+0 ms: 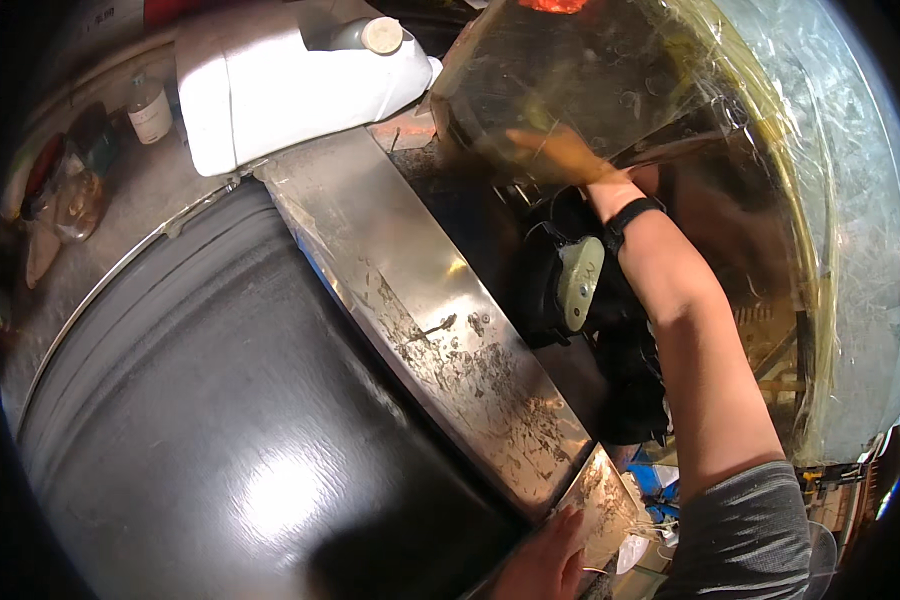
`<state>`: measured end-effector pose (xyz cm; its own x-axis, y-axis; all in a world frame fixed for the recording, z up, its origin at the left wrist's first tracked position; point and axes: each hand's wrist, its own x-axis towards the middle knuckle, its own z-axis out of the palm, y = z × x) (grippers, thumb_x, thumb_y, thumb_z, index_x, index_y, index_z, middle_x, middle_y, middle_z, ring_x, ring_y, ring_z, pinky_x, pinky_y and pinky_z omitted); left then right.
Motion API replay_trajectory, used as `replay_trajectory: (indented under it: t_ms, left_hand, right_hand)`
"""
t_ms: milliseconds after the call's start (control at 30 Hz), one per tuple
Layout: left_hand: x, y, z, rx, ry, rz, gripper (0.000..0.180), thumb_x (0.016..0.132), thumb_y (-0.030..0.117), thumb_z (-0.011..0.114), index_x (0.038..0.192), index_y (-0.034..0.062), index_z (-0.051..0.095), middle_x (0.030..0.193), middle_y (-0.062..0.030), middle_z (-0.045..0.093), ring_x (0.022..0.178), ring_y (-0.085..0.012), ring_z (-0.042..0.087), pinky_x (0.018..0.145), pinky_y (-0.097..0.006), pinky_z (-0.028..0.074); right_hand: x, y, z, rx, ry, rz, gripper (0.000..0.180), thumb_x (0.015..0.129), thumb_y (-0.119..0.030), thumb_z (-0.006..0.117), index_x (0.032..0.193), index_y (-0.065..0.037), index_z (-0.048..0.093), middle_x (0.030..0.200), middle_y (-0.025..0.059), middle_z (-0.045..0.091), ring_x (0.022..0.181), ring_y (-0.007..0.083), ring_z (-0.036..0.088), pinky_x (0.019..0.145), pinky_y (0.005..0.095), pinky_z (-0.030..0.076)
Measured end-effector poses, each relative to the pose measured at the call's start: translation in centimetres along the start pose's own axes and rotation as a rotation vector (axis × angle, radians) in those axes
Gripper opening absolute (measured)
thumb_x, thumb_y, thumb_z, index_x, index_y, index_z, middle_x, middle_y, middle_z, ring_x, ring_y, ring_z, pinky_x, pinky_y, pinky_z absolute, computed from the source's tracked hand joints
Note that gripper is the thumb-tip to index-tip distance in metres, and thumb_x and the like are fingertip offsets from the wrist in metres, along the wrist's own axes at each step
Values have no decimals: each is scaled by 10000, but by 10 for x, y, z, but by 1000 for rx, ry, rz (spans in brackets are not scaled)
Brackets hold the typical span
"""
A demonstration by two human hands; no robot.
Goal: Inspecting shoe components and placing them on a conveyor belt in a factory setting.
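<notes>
My right hand [562, 153] reaches in behind a hazy yellowish clear plastic sheet [740, 60]. Its fingers look smeared through the plastic, so I cannot make out their pose or anything in them. A black band circles that wrist. Below the wrist is a black part with a pale green oval piece [579, 284] on it. My left hand [548, 562], cut off by the lower edge, is at the near end of a shiny metal strip [370, 200], with its fingers only partly showing. Dark smears mark the strip, which runs along a large glossy black curved surface [210, 400].
A white plastic jug [270, 85] lies on its side at the far end of the strip. Left of it stand a small labelled bottle [149, 112] and a clear bag [75, 200]. A pale translucent curved panel [860, 200] rises at the right. Blue material [655, 480] shows low down.
</notes>
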<state>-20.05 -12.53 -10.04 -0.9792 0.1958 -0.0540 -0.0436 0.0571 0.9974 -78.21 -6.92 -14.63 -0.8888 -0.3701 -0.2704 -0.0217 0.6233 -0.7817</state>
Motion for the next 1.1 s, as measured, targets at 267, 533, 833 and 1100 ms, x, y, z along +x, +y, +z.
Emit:
replay_trajectory:
  t_ms: [267,533,833,1100]
  left_hand:
    - [0,3,-9,-72,-66,-66,519,963,162,514,1433,-10,373,1430,-252,420,1290,-427,429,1040,-478,390]
    - [-1,5,-11,-183,-9,-78,494,985,201,488,1420,-15,399,1431,-248,421,1309,-412,414,1068,-469,369]
    - [4,2,14,279,97,92,402,872,168,609,1241,16,562,1170,-195,613,1060,-374,596,902,-420,505]
    - [4,-1,10,276,59,150,393,835,85,614,1219,14,581,1130,-200,626,1005,-380,619,871,-409,511]
  right_hand:
    - [-36,-40,41,-174,175,44,702,779,-420,759,1223,88,564,913,191,681,852,288,676,741,383,527]
    - [-241,-72,77,-739,149,-506,348,863,-212,688,1152,-31,615,1081,177,633,1065,395,577,889,465,481]
    - [-196,-41,65,-655,495,-686,233,908,-190,509,913,-2,646,1091,220,622,1102,393,551,1071,448,356]
    - [-550,-27,57,-28,-460,-423,419,927,-199,593,1325,-83,531,1251,173,600,1083,333,607,948,398,471]
